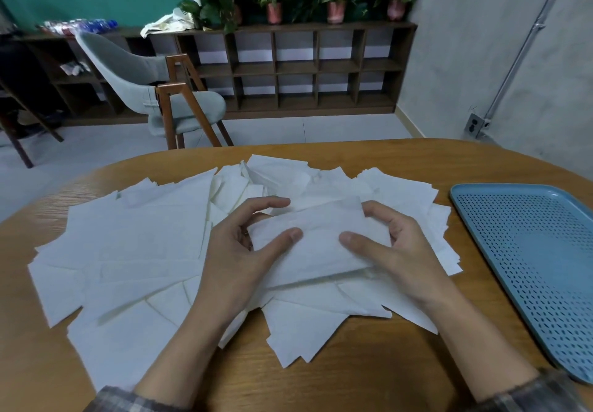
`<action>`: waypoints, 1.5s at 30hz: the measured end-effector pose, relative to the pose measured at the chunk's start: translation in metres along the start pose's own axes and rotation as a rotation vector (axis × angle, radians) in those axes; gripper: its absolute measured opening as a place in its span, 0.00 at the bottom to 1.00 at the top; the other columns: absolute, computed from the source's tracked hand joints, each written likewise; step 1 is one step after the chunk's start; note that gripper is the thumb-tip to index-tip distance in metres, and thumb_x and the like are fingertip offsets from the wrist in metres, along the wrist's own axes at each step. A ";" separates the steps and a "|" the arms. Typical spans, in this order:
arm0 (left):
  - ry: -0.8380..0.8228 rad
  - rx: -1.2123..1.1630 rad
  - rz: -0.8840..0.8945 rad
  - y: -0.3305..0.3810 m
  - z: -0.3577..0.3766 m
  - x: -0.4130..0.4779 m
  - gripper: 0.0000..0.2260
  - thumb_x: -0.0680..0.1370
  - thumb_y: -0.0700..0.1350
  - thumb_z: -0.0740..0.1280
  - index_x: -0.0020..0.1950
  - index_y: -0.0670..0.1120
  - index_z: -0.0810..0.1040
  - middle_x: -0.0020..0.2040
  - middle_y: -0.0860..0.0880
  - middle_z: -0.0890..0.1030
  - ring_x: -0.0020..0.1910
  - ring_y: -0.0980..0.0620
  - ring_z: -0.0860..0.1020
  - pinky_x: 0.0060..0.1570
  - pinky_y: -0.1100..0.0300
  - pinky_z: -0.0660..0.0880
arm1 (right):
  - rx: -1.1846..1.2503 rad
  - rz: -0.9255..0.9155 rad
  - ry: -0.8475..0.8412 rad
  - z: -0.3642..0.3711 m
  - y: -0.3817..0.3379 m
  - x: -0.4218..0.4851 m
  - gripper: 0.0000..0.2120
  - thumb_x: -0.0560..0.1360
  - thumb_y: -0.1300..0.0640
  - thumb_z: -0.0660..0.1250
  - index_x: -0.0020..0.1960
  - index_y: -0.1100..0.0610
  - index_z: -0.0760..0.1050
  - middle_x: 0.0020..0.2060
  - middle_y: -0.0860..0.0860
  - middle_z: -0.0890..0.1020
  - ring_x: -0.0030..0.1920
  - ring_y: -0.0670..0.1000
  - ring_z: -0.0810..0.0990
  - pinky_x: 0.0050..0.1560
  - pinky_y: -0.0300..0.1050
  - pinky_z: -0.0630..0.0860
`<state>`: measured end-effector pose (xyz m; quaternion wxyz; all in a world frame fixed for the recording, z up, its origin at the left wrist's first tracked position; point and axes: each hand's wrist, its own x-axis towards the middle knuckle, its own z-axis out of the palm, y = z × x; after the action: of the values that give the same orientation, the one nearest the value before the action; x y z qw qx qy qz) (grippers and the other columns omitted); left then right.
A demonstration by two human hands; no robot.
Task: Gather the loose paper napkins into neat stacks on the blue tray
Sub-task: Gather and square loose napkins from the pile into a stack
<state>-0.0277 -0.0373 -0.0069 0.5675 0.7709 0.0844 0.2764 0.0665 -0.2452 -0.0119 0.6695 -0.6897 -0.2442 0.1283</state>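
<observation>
Left hand point(234, 251), right hand point(404, 251), napkin stack point(321, 235) pinched between fingers point(356, 240), blue tray point(529, 251) aside

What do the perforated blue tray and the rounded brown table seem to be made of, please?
The perforated blue tray looks like matt moulded plastic: even colour, rounded rim, regular punched slots. The rounded brown table looks like wood or wood-grain laminate with a satin finish: grain lines show, but which one I cannot tell.
</observation>
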 end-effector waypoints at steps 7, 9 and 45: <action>-0.013 0.004 -0.030 -0.003 0.003 0.000 0.14 0.73 0.42 0.81 0.56 0.53 0.86 0.50 0.61 0.86 0.34 0.68 0.75 0.36 0.76 0.69 | -0.061 0.015 -0.074 0.008 0.004 -0.001 0.25 0.74 0.54 0.77 0.67 0.43 0.72 0.61 0.46 0.82 0.62 0.50 0.83 0.62 0.52 0.81; -0.023 -0.005 -0.032 -0.003 0.004 0.000 0.14 0.73 0.42 0.81 0.56 0.52 0.86 0.50 0.61 0.86 0.35 0.68 0.76 0.37 0.76 0.70 | -0.091 0.005 -0.086 0.008 0.005 -0.001 0.28 0.76 0.55 0.77 0.70 0.40 0.70 0.63 0.48 0.80 0.62 0.50 0.82 0.62 0.50 0.80; -0.679 0.441 0.240 -0.023 0.010 -0.009 0.17 0.69 0.63 0.81 0.55 0.62 0.87 0.56 0.61 0.78 0.62 0.57 0.76 0.62 0.63 0.71 | -0.197 -0.106 0.187 -0.014 0.016 0.013 0.15 0.78 0.66 0.73 0.59 0.49 0.86 0.57 0.36 0.86 0.63 0.34 0.79 0.60 0.23 0.69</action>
<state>-0.0260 -0.0414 -0.0327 0.3482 0.9257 -0.1405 0.0463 0.0871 -0.2502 -0.0248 0.6240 -0.7473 -0.2283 0.0035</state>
